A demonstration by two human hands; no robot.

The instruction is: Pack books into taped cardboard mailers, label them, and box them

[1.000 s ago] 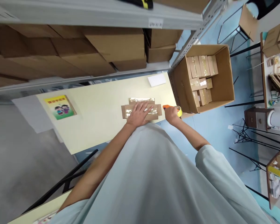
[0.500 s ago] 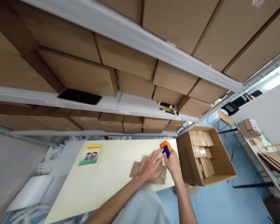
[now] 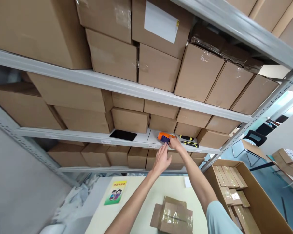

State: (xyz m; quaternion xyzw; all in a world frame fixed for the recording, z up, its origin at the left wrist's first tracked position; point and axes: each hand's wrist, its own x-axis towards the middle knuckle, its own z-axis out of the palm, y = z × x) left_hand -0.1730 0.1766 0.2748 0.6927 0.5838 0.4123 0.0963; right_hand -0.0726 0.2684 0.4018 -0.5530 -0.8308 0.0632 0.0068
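Note:
On the middle shelf, my right hand (image 3: 175, 143) is closed around an orange and blue tape dispenser (image 3: 163, 137). My left hand (image 3: 161, 160) is just below it, in front of the shelf edge, fingers stretched out and holding nothing. Whether its fingertips touch the dispenser I cannot tell. Two black and yellow utility knives (image 3: 189, 143) lie right of the dispenser, and a black flat phone-like slab (image 3: 123, 135) lies to its left. Below my arms, a small taped cardboard box (image 3: 176, 218) with a flap sticking out rests on the pale table (image 3: 136, 201).
Cardboard boxes (image 3: 158, 66) fill the grey metal shelves (image 3: 127, 86). A large open carton (image 3: 261, 198) holding several small taped boxes stands right of the table. A yellow and green booklet (image 3: 115, 193) lies at the table's left, and a white card (image 3: 187, 182) near its back edge.
My right hand has carried the tape dispenser from above the table up onto the shelf. My left hand has left the cardboard box and risen alongside. The view has tilted up.

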